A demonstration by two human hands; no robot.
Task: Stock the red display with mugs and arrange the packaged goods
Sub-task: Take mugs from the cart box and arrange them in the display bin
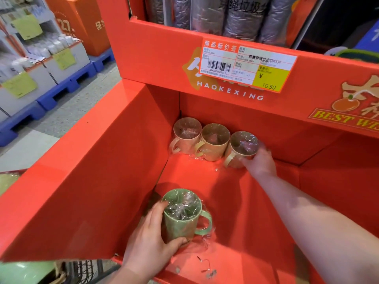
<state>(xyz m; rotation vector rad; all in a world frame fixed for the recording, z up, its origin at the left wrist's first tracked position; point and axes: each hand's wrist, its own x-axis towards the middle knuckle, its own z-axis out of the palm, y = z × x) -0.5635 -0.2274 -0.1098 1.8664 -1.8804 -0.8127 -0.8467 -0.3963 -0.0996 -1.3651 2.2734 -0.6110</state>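
On red display (155, 58): "HAOKEXING" (230, 91), tag (249, 64) "10.50"

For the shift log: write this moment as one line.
left hand: grips green mug, front left | right hand: holds beige mug, right end of back row | red display: four mugs inside

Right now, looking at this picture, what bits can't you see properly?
All in the head view:
Inside the green mug: crumpled plastic wrap covers it.
Right hand: its fingers are hidden behind the rightmost beige mug it holds.
Price label small print: too tiny and blurred; only 10.50 reads.
Gold lettering: cut off by the right edge after BEST WIS.
Green object bottom left: cut by the frame's edge.
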